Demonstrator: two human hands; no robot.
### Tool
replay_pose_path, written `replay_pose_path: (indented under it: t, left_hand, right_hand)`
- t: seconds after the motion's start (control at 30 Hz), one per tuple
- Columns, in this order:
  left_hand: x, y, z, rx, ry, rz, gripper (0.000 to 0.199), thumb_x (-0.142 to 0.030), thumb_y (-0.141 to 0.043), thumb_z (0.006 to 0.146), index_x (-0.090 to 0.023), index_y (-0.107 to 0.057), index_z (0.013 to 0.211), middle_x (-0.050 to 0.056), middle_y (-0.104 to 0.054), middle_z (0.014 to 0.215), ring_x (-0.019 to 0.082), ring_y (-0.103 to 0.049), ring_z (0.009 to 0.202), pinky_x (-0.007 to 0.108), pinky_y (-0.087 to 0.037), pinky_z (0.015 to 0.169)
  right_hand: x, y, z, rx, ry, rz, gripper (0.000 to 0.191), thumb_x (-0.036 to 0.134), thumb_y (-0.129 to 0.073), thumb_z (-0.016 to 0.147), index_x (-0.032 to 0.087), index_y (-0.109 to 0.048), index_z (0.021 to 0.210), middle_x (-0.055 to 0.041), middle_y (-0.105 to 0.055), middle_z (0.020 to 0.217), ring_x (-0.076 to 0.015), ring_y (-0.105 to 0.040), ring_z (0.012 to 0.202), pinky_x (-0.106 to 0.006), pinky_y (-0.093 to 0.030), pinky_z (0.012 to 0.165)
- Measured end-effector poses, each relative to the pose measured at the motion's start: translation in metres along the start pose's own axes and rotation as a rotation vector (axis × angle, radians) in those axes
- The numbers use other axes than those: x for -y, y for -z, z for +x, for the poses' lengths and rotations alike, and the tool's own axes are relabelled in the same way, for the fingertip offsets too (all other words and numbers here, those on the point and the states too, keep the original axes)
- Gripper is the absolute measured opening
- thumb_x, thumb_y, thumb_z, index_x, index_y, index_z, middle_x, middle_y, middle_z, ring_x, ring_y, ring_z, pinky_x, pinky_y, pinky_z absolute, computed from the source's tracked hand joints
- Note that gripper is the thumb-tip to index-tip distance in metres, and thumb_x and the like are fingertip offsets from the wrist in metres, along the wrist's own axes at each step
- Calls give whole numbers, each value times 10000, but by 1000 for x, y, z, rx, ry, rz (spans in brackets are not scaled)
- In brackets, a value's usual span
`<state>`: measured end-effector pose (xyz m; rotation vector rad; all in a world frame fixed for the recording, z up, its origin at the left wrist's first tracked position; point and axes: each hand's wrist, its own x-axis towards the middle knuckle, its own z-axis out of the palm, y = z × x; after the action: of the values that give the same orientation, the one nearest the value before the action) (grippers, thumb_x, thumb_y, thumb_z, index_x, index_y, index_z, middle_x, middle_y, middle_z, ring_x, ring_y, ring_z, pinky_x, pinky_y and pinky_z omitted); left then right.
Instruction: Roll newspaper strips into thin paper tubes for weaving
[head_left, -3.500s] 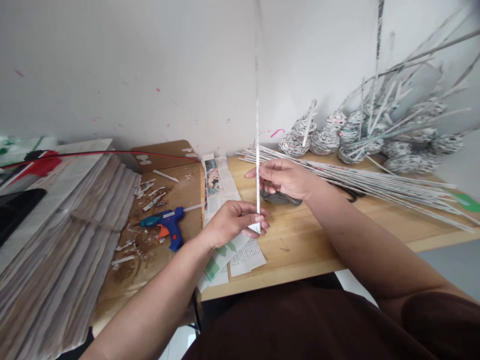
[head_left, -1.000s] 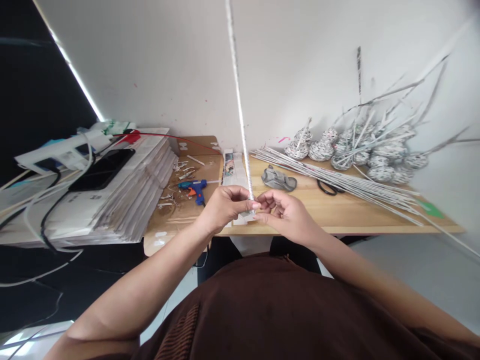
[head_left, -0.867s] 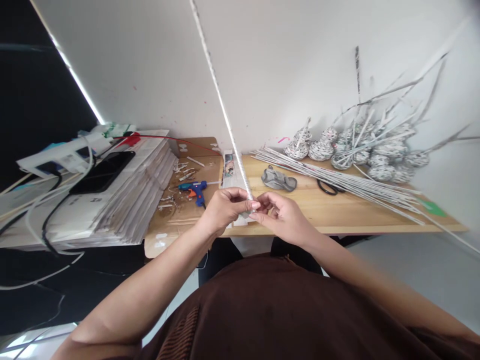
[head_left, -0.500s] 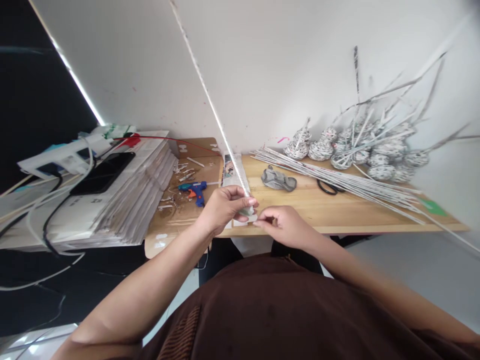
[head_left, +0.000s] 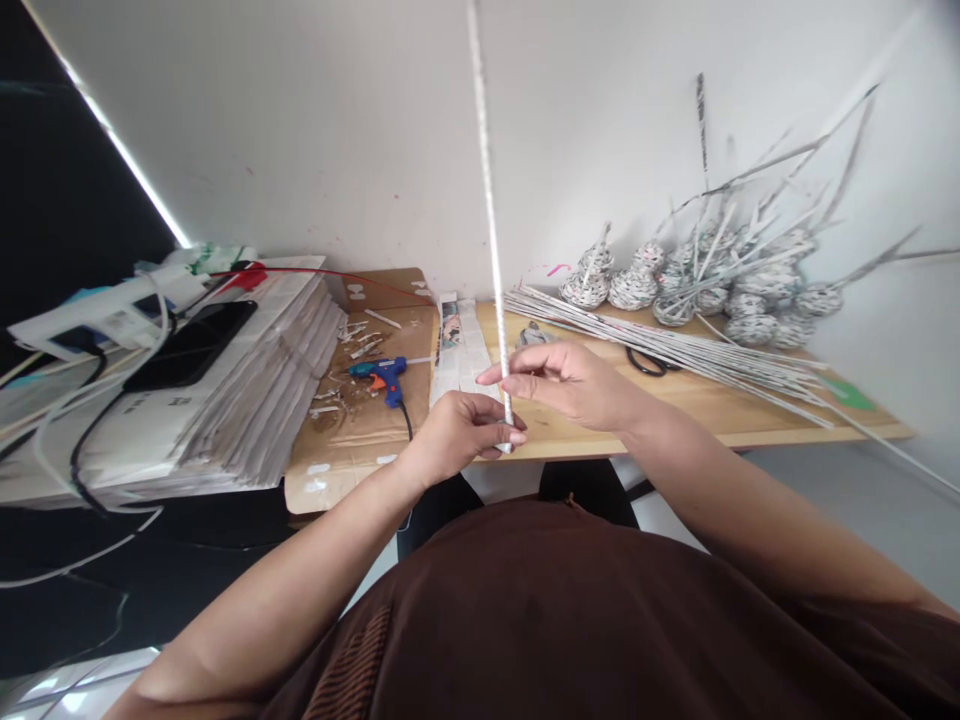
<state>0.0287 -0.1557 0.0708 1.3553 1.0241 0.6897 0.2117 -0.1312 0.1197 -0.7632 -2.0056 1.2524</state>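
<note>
A long, thin rolled-paper stick (head_left: 491, 215) stands nearly upright in front of the wall, its top running out of view. My left hand (head_left: 469, 437) pinches the stick close to its lower end, above the table's front edge. Just above it, my right hand (head_left: 559, 380) is at the stick, thumb and index finger on either side with a gap between them; whether they touch it is hard to tell. Behind the hands lie newspaper strips (head_left: 455, 350). A grey cloth (head_left: 534, 335) is partly hidden by my right hand.
On cardboard (head_left: 337, 455) at left lie a blue glue gun (head_left: 390, 380) and paper scraps. Further left, a phone (head_left: 195, 345) rests on stacked newspapers (head_left: 255, 430). At right are paper sticks (head_left: 660, 345), black-handled scissors (head_left: 646, 362) and woven paper shapes (head_left: 750, 290).
The stick has swung from leaning left to nearly upright. My right hand has risen from beside its lower end to the stick above my left hand. The view has shifted slightly.
</note>
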Motion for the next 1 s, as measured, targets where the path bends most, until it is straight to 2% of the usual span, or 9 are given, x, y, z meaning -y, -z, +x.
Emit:
replay_pose_path:
  t: [0.07, 0.13, 0.27, 0.5, 0.57, 0.67, 0.73, 0.87, 1.0]
  left_hand:
    - [4, -1, -1, -1, -8, 21, 306, -339, -804, 650, -120, -739, 854, 65, -701, 754, 141, -633, 665, 245, -536, 610]
    - [5, -1, -3, -13, -20, 48, 304, -335, -792, 664, -121, -745, 875, 60, -697, 741, 131, -616, 638, 240, -523, 603]
    - [7, -3, -6, -65, -79, 167, 273, -328, -756, 700, -129, -753, 887, 49, -694, 719, 112, -575, 590, 227, -491, 583]
    - [16, -2, -8, -62, -105, 178, 231, -317, -718, 729, -153, -755, 886, 55, -732, 829, 160, -644, 698, 256, -522, 662]
    - [18, -1, -8, -59, -95, 176, 221, -310, -713, 732, -154, -755, 883, 56, -736, 842, 163, -649, 698, 260, -526, 668]
    - [18, -1, -9, -71, -96, 196, 210, -302, -718, 727, -160, -759, 876, 52, -741, 851, 160, -644, 698, 250, -521, 655]
    - [17, -1, -10, -74, -108, 210, 203, -296, -721, 725, -168, -764, 876, 44, -742, 829, 155, -637, 693, 237, -513, 640]
    - [15, -3, -12, -79, -122, 224, 191, -287, -721, 727, -173, -771, 871, 32, -733, 761, 142, -617, 640, 228, -496, 608]
    - [15, -2, -13, -87, -136, 262, 167, -267, -714, 733, -181, -773, 864, 17, -730, 735, 130, -603, 612, 218, -475, 591]
  right_hand:
    - [-2, 1, -2, 25, -3, -5, 265, 408, -628, 854, 194, -734, 970, -54, -719, 979, -183, -646, 895, -301, -504, 785]
    - [-4, 1, -3, -1, -13, -18, 248, 411, -639, 846, 192, -741, 905, -44, -716, 889, -175, -646, 849, -290, -500, 756]
    - [-10, -1, -5, -119, -38, -31, 270, 447, -694, 789, 184, -718, 734, -22, -656, 708, -152, -599, 714, -273, -469, 647]
    - [-10, -5, -6, -332, -29, 27, 319, 454, -797, 658, 164, -667, 684, 6, -590, 648, -106, -502, 585, -250, -397, 530]
    - [-8, -3, -7, -297, -22, 13, 303, 462, -759, 707, 169, -687, 731, -7, -613, 694, -114, -526, 617, -253, -414, 551]
    - [-5, 1, -10, -154, -17, 6, 266, 451, -691, 785, 187, -721, 804, -34, -661, 814, -142, -590, 742, -271, -465, 642]
    - [-7, 2, -12, -165, -23, 32, 237, 423, -726, 758, 187, -710, 772, -27, -657, 800, -145, -598, 748, -276, -476, 661]
    - [-10, 2, -15, -322, -36, 33, 235, 385, -777, 708, 179, -679, 765, 7, -614, 709, -110, -545, 631, -257, -458, 593]
    - [-6, 4, -18, -156, -11, -11, 222, 388, -700, 789, 185, -720, 876, -41, -682, 862, -148, -612, 777, -290, -507, 701]
